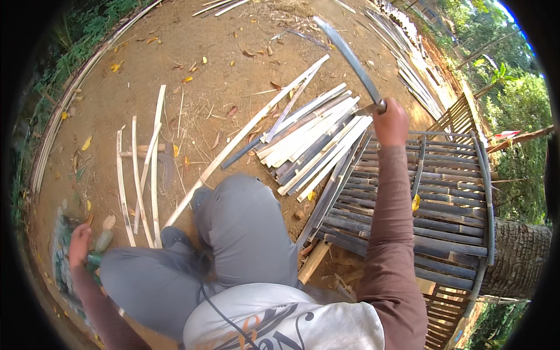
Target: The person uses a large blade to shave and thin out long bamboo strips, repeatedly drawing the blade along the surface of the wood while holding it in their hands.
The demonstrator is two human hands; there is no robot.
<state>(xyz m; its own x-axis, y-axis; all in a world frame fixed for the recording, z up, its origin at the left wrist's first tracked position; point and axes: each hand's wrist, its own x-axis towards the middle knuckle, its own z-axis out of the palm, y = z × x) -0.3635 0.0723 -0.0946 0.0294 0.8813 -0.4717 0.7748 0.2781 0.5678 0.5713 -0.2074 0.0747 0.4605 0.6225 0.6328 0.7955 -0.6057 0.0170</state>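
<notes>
My right hand grips the handle of a machete, its long curved blade pointing forward and to the left, raised above the ground. Low on the left, my left hand has its fingers curled; whether anything is in them is hidden. Close beside it are a clear bottle and a crumpled pale plastic bag. In front of my knees lies a pile of split bamboo strips, pale and dark sides mixed. One long bamboo strip slants across the ground from my feet.
A slatted bamboo bench stands at my right, near a thick tree trunk. Several narrow strips lie left of my feet, over a wooden-handled tool. More bamboo lies at the far right; long poles edge the left.
</notes>
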